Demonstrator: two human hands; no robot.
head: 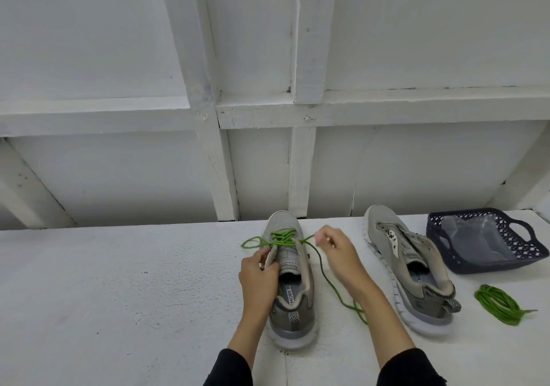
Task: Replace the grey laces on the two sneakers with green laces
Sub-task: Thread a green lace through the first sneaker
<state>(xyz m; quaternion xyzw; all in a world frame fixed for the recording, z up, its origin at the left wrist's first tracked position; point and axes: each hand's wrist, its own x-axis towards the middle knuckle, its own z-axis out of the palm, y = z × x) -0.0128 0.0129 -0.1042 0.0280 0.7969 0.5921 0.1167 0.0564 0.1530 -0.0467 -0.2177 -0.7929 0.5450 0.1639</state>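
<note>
Green lace (324, 278) in raised right hand (336, 251)

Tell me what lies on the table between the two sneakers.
In the head view, the right hand and forearm fill the gap between the left sneaker and right sneaker, with the green lace trailing beneath.

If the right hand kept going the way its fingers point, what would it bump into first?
Probably the toe of the left sneaker. The right hand points up and left toward it, pinching the green lace. Depth is hard to judge.

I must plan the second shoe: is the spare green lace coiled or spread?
Coiled: the spare green lace lies bundled on the table.
</note>
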